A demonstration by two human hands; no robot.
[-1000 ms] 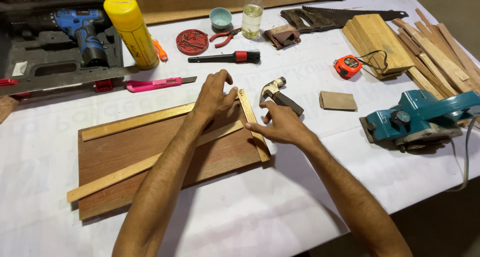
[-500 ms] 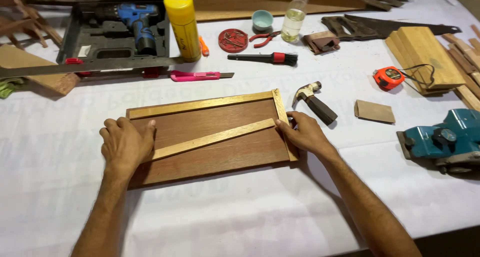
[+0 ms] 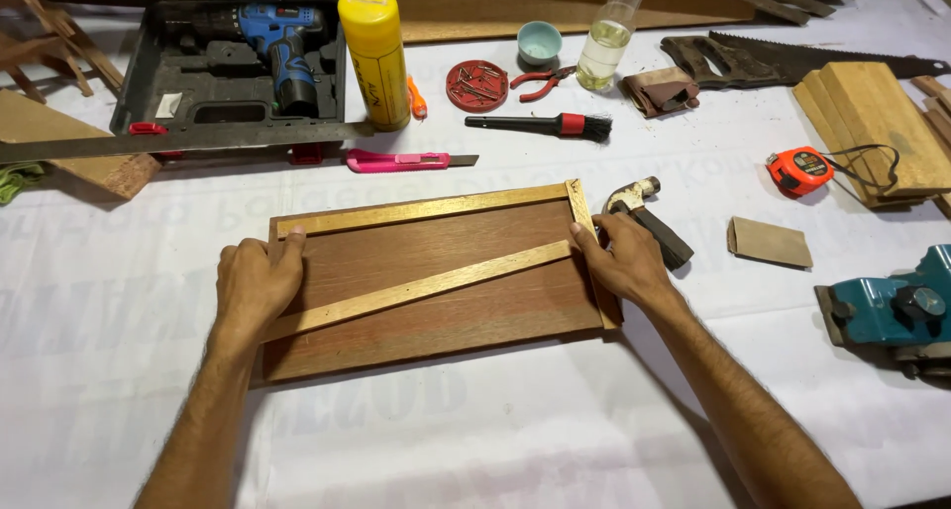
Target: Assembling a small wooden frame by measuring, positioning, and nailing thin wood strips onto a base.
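Your left hand (image 3: 256, 286) lies flat on the left end of the brown board (image 3: 436, 281), fingers spread and pressing down on the lower end of the pale strip (image 3: 421, 288) that runs slantwise across it; nothing is clasped in that grip, it only bears on the wood. Your right hand (image 3: 619, 259) rests at the board's right end, fingertips touching the upper end of the slanted strip where it meets the short strip (image 3: 591, 252) along that end; this grip too is unclenched, pressing rather than holding. A long strip (image 3: 421, 210) lies along the board's far edge. The board sits in the middle of the tabletop (image 3: 475, 440), which is covered with white sheeting, nearer to your edge than to the far one. Just beside your right hand, touching the board's far right corner, lies a hammer (image 3: 649, 217). Toward the far edge sit a pink knife (image 3: 401, 160), a black brush (image 3: 540, 125), a yellow can (image 3: 374, 58) and a drill (image 3: 272, 49) in its open case. Off toward the right edge are an orange tape measure (image 3: 798, 170), a piece of sandpaper (image 3: 771, 242) and a teal planer (image 3: 892, 311).
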